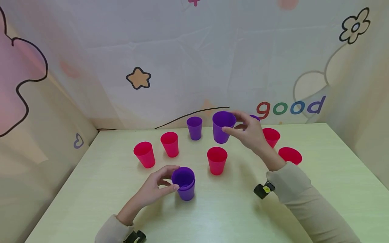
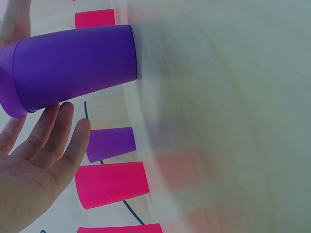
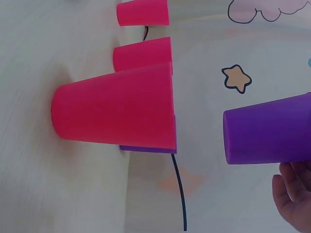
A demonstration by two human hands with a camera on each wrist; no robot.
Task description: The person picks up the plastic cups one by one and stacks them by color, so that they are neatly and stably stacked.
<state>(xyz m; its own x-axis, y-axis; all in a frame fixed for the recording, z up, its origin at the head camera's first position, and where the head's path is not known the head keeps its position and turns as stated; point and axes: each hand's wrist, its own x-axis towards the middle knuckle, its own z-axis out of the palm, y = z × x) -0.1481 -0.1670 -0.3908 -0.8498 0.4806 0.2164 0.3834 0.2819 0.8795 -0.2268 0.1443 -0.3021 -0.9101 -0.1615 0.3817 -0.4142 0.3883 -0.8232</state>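
Observation:
My left hand holds a stack of nested purple cups upright on the table, with the thumb at the near side of the rim and fingers at the far side. In the left wrist view the fingers touch the side of that stack. Further back, my right hand grips a single purple cup between thumb and fingers. In the right wrist view this cup is held up off the table. A red cup stands between the two hands.
Two red cups stand at the left. Another purple cup is at the back edge, and one more is mostly hidden behind the right hand. Two red cups stand at the right. A printed curtain encloses the table.

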